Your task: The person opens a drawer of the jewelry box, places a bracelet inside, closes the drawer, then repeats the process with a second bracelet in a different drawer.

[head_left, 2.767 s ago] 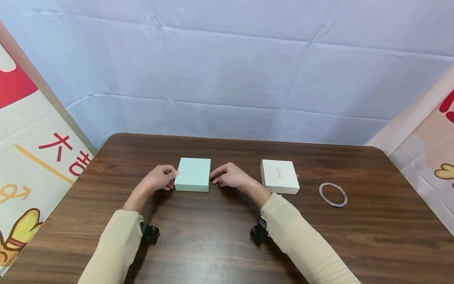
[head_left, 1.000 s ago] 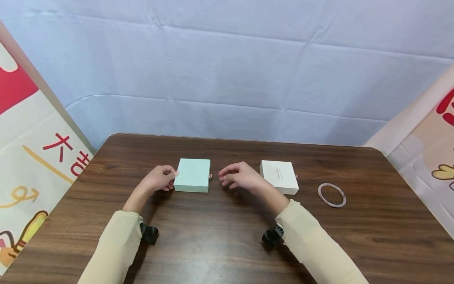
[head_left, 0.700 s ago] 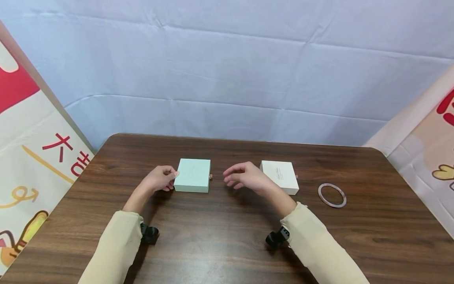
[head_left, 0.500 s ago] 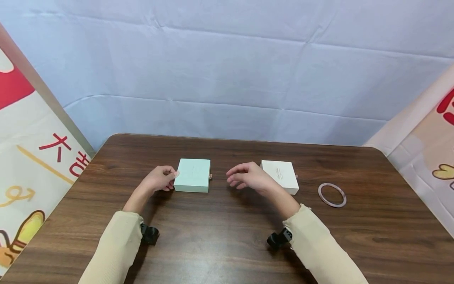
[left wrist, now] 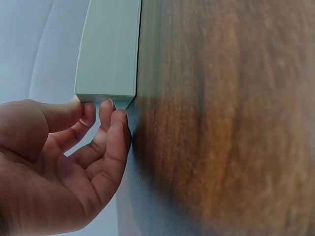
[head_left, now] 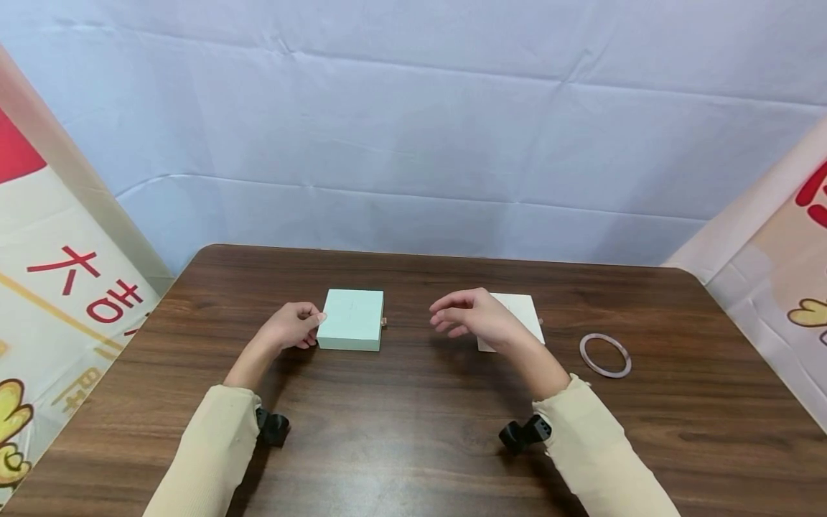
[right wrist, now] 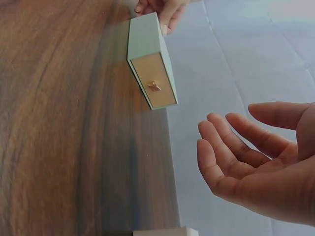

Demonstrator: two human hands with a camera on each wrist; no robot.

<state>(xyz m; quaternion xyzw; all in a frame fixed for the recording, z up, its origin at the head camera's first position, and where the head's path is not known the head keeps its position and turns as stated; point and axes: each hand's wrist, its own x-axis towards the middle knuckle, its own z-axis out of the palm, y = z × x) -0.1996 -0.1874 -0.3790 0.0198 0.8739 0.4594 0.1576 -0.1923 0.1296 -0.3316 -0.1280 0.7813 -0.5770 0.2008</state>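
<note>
A mint green drawer box (head_left: 351, 316) lies on the table left of the middle. My left hand (head_left: 293, 324) holds its left end, thumb at the top edge and bent fingertips against the end face (left wrist: 106, 97). In the right wrist view, the tan drawer front (right wrist: 153, 81) sits flush in the sleeve, with a small ribbon pull (right wrist: 154, 86) on it. My right hand (head_left: 481, 316) hovers to the right of this box with loosely bent fingers and nothing in them. Behind that hand, partly covered, lies a white box (head_left: 522, 309).
A pale lilac bangle (head_left: 605, 355) lies flat on the brown wooden table (head_left: 400, 431), right of the white box. A pale cloth backdrop (head_left: 413, 143) hangs behind the table, with printed cloths (head_left: 77, 301) at the sides.
My right hand has drawn away rightward from the green box's drawer end, uncovering the ribbon pull, and now overlaps the white box. My left hand and both boxes have stayed put.
</note>
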